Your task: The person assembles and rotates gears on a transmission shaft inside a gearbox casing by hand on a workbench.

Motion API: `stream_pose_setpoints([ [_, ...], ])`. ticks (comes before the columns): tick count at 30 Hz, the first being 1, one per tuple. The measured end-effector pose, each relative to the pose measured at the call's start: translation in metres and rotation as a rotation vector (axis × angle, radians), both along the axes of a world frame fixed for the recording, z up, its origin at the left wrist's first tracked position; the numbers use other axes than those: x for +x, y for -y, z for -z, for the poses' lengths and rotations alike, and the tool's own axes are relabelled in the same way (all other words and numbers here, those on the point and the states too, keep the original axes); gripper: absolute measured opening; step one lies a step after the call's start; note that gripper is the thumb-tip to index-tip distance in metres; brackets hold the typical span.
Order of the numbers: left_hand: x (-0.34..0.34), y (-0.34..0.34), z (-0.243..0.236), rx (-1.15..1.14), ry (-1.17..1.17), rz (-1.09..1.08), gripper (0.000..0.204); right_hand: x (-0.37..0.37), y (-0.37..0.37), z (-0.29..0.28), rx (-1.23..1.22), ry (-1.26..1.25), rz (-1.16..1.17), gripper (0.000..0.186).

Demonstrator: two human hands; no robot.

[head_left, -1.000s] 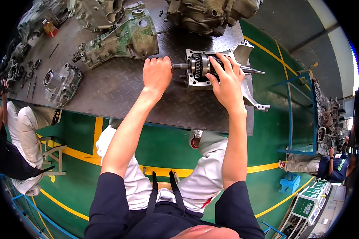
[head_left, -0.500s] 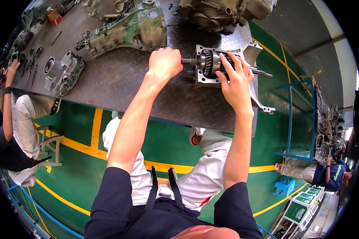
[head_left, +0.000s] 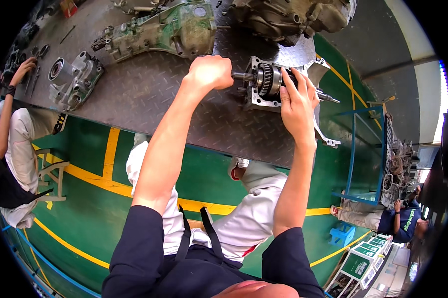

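Note:
A gear shaft assembly [head_left: 266, 80] with toothed gears lies across a silver metal housing plate [head_left: 254, 100] on the chequer-plate steel bench [head_left: 149, 99]. My left hand [head_left: 210, 72] is closed around the shaft's left end. My right hand [head_left: 295, 102] rests over the gears and the right part of the assembly, fingers wrapped on it. The shaft's thin tip [head_left: 329, 98] sticks out to the right beyond my right hand.
A greenish gearbox casing [head_left: 169, 27] and a larger dirty casing [head_left: 293, 17] lie at the bench's far side. A small grey housing [head_left: 75, 79] sits at left. Another person [head_left: 10, 149] sits at left, a hand on the bench. A blue frame [head_left: 368, 154] stands right; another person [head_left: 398, 221] crouches there.
The view has shifted so that the bench and assembly sit lower and nearer. My left hand has closed tighter on the shaft end. My right hand stays on the gears.

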State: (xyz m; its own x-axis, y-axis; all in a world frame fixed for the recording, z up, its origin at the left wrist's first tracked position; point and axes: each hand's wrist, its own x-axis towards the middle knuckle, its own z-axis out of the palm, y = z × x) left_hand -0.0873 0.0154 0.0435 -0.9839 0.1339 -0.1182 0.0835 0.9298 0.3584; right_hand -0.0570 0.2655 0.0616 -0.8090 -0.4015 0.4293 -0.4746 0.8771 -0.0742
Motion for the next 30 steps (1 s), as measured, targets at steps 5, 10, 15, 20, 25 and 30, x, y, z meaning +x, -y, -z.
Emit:
stream_pose_setpoints([
  [5,0.0,0.001,0.002,0.018,-0.003,-0.001,0.03,-0.001,0.006,0.001,-0.011,-0.009,0.005,0.038],
  [10,0.002,-0.003,0.007,-0.025,-0.045,-0.042,0.025,0.0,0.003,-0.004,-0.028,0.014,-0.019,0.038],
  [15,0.01,-0.009,0.02,-0.034,-0.255,-0.076,0.016,0.001,0.0,-0.008,-0.046,0.011,-0.037,0.037],
  [20,0.012,-0.012,0.027,-0.035,-0.283,-0.096,0.013,0.002,-0.002,-0.006,-0.069,-0.023,-0.063,0.039],
  [25,0.013,-0.013,0.025,-0.025,-0.327,-0.112,0.013,-0.001,-0.003,-0.003,-0.072,-0.043,-0.051,0.039],
  [30,0.014,-0.014,0.026,-0.034,-0.338,-0.126,0.013,0.0,0.0,-0.005,-0.076,-0.035,-0.064,0.039],
])
